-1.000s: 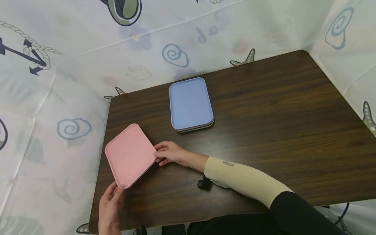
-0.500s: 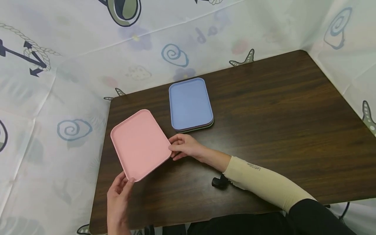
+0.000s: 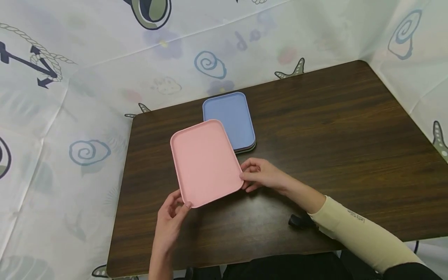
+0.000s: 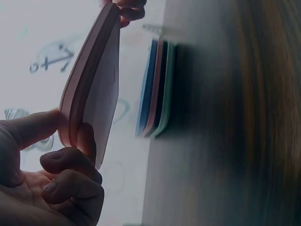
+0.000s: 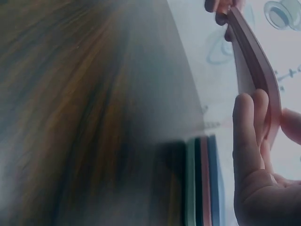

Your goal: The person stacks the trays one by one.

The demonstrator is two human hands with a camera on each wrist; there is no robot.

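Observation:
A pink rectangular tray [image 3: 206, 163] with rounded corners is held between both hands, raised above the table. My left hand [image 3: 169, 219] pinches its near left corner, thumb on top and fingers beneath. At the near right corner my right hand [image 3: 264, 175] grips the rim the same way. The tray overlaps the lower left part of a blue tray [image 3: 234, 116] in the head view. That blue tray tops a stack; in the left wrist view a pinkish tray [image 4: 154, 89] and a green tray [image 4: 165, 94] show below it, with a gap of air between stack and held tray.
The dark wood-grain table [image 3: 332, 136] extends far to the right of the stack. A printed white cloth [image 3: 105, 46] hangs along the back and sides. A black device [image 3: 297, 221] sits at the right wrist. The table's front edge runs close to the person's body.
Both hands have carried the pink tray to the right and away from the body, from the table's left side to over the stack's near left corner. It has turned slightly. The stack has stayed put.

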